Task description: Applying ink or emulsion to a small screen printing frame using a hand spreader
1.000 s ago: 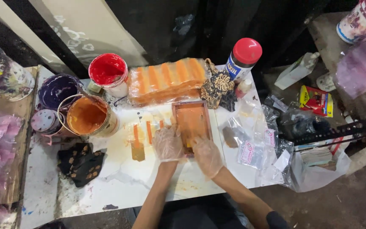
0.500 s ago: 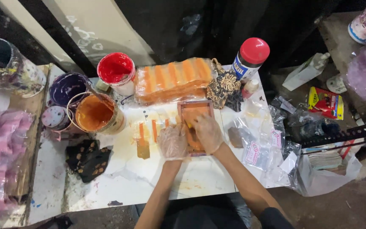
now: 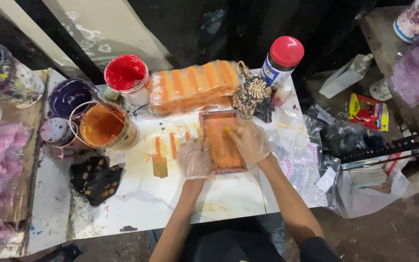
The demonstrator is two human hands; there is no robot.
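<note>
On the white table (image 3: 136, 194), gloved left hand (image 3: 194, 157) grasps the orange-inked frame (image 3: 221, 141); right hand (image 3: 249, 140) presses it, grip released

I have just the one view, from the camera on my head, looking steeply down from above at the white worktable (image 3: 136, 194). It faces away from my body, so my forearms enter from the bottom edge, the near side, and the dark wall lies at the top, the far side. It sits close enough that the table fills the middle of the frame, its left end reaching a wooden board (image 3: 23, 160), while the floor (image 3: 403, 228) shows off the right. No second view shares any of this.
</note>
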